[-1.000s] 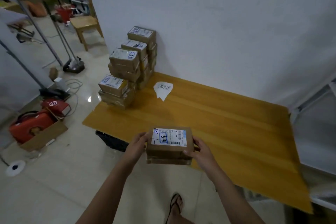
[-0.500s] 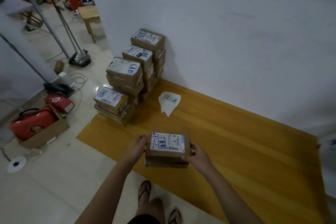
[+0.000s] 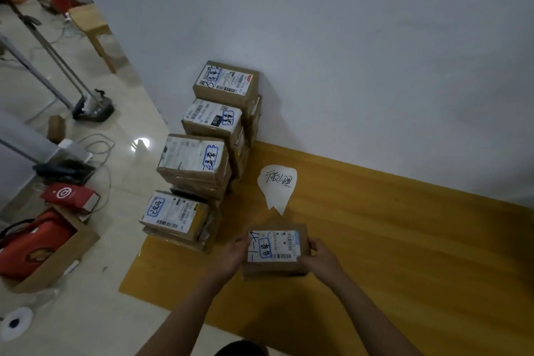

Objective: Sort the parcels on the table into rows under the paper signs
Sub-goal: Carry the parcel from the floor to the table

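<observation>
Parcel [image 3: 274, 251], ends gripped by left hand [image 3: 229, 257] and right hand [image 3: 322, 259] fingers [image 3: 312, 243], now nearer paper sign [image 3: 277, 186].

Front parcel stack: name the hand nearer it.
Left. The left hand holds the carried parcel's end beside the front parcel stack; the right hand holds the opposite end, farther right.

Bare left hand [image 3: 231, 257], bare right hand [image 3: 321, 259]; bare forearms [image 3: 185, 318]; dark garment [image 3: 239, 349] below.
</observation>
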